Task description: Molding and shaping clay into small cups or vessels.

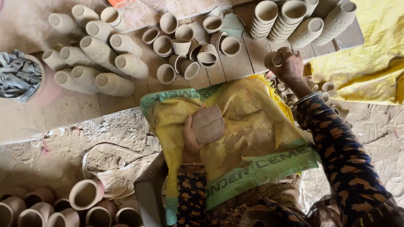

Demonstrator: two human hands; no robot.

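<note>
My left hand rests on a yellow and green woven sack spread over my lap, and it holds a flat brownish pad against the sack. My right hand reaches forward to the edge of the wooden board, gripping two small unfired clay cups. Both sleeves are dark with an orange pattern, and a bangle sits on each wrist.
Stacks of nested clay cups lie on the board at left and at the far right; loose cups sit in the middle. A bowl of grey clay scraps stands far left. Darker cups crowd the ground at lower left. Yellow cloth lies at right.
</note>
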